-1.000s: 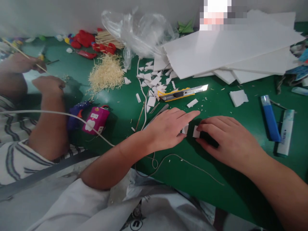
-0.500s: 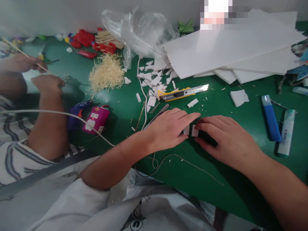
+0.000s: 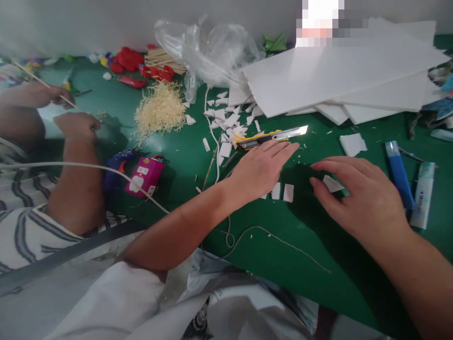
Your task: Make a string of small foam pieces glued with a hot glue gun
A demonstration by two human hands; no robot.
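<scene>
a craft workspace, shown by the utility knife, foam boards and wooden sticks.

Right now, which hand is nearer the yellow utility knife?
Left. The left hand overlaps the near edge of the utility knife in view, contact unclear; the right hand is farther, right of the blade tip.

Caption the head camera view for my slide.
Left hand by a yellow cutter, right hand open near small white pieces, on a green table.

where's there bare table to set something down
Bare green tabletop shows between the white squares and thin cord. Another patch lies between the cord and right forearm. It's crowded around the cutter, scraps and boards.
</scene>
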